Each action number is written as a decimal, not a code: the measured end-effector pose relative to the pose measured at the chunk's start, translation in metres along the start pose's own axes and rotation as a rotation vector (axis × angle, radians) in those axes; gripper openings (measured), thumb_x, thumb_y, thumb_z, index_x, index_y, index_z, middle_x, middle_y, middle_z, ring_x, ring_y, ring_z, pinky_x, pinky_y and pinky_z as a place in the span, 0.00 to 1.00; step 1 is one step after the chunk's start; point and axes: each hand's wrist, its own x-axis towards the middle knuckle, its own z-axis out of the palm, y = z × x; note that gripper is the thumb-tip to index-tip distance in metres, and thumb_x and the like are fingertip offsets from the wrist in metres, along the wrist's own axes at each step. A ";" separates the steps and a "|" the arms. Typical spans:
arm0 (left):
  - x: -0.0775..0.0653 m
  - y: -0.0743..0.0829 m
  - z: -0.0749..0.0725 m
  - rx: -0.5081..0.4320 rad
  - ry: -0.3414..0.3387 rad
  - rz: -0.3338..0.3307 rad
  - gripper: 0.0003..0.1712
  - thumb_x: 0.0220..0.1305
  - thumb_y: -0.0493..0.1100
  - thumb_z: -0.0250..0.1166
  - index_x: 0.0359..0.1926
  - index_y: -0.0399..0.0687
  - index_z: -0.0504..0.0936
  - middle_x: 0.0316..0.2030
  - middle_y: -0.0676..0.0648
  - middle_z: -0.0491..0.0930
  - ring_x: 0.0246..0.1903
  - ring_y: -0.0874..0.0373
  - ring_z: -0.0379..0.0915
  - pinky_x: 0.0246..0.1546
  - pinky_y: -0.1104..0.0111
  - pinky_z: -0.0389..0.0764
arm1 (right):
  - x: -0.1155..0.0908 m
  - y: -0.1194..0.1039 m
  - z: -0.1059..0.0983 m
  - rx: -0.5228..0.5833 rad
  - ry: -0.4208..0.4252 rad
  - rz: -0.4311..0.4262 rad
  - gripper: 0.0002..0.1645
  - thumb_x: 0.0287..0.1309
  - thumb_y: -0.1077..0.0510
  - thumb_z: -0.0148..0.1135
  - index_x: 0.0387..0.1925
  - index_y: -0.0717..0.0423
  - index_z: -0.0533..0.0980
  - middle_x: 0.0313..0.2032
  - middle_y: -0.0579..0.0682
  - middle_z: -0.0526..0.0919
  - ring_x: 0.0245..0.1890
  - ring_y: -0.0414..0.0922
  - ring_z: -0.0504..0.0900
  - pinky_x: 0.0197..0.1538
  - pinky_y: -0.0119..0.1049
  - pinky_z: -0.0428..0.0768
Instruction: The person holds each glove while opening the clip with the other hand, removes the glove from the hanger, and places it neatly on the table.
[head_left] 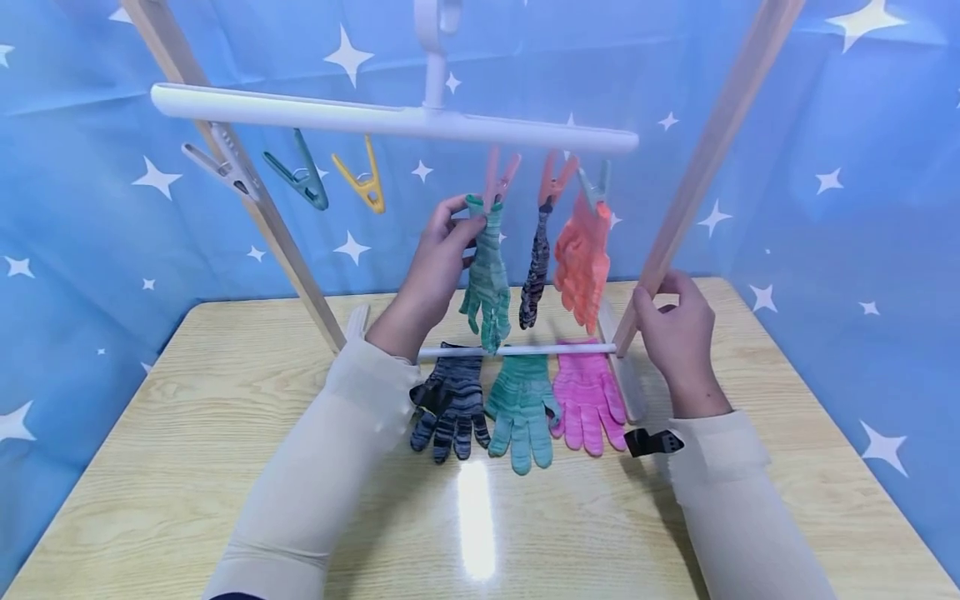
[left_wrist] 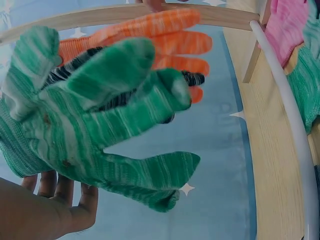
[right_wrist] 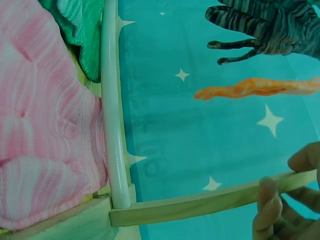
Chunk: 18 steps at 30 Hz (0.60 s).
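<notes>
My left hand (head_left: 438,258) pinches the cuff of a green striped glove (head_left: 489,271), which hangs from a pink clothespin (head_left: 500,177) on a white hanger bar (head_left: 390,119). In the left wrist view, fingers (left_wrist: 65,200) show beside that cuff. To its right hang a dark striped glove (head_left: 535,267) on a coral clothespin (head_left: 556,177) and an orange glove (head_left: 583,258) on a pale green clothespin (head_left: 596,185). My right hand (head_left: 678,333) grips the right wooden post (head_left: 701,158) low down; the right wrist view shows fingers on both sides of it.
Grey (head_left: 225,167), dark green (head_left: 303,175) and yellow (head_left: 363,177) clothespins hang at the bar's left. On the table (head_left: 225,417) lie dark (head_left: 457,400), green (head_left: 522,408) and pink gloves (head_left: 588,396), beneath a white crossbar (head_left: 540,349). A left post (head_left: 277,233) stands opposite.
</notes>
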 end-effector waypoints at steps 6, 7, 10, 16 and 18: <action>-0.006 -0.004 -0.002 0.030 -0.001 0.041 0.25 0.77 0.49 0.52 0.70 0.54 0.61 0.53 0.46 0.73 0.55 0.52 0.71 0.61 0.54 0.71 | -0.002 -0.001 0.000 0.000 0.009 0.003 0.27 0.68 0.47 0.56 0.64 0.54 0.71 0.50 0.50 0.77 0.22 0.31 0.80 0.22 0.28 0.76; -0.007 -0.004 -0.002 0.030 0.001 0.041 0.25 0.77 0.49 0.52 0.70 0.55 0.61 0.53 0.46 0.73 0.54 0.53 0.71 0.61 0.54 0.71 | -0.002 -0.001 0.001 0.007 0.015 0.006 0.28 0.67 0.47 0.56 0.64 0.53 0.70 0.50 0.48 0.76 0.22 0.31 0.79 0.22 0.28 0.76; -0.009 -0.004 -0.002 0.023 0.007 0.036 0.25 0.77 0.49 0.53 0.70 0.55 0.60 0.53 0.46 0.73 0.53 0.53 0.72 0.61 0.55 0.72 | -0.002 -0.004 0.001 0.032 0.051 -0.002 0.30 0.66 0.49 0.58 0.67 0.48 0.67 0.51 0.46 0.74 0.22 0.32 0.78 0.23 0.27 0.77; -0.014 -0.005 -0.003 0.017 0.022 0.027 0.27 0.76 0.48 0.54 0.71 0.53 0.60 0.52 0.46 0.73 0.51 0.53 0.73 0.61 0.57 0.73 | -0.007 -0.018 0.001 0.148 0.172 -0.066 0.31 0.63 0.56 0.58 0.68 0.46 0.66 0.54 0.41 0.70 0.18 0.34 0.74 0.23 0.25 0.74; -0.016 -0.006 -0.003 0.018 0.030 0.023 0.27 0.76 0.48 0.55 0.71 0.52 0.60 0.52 0.46 0.73 0.50 0.54 0.73 0.60 0.57 0.73 | -0.013 -0.028 0.000 0.229 0.213 -0.110 0.27 0.64 0.59 0.57 0.65 0.50 0.68 0.54 0.42 0.71 0.18 0.34 0.73 0.25 0.25 0.74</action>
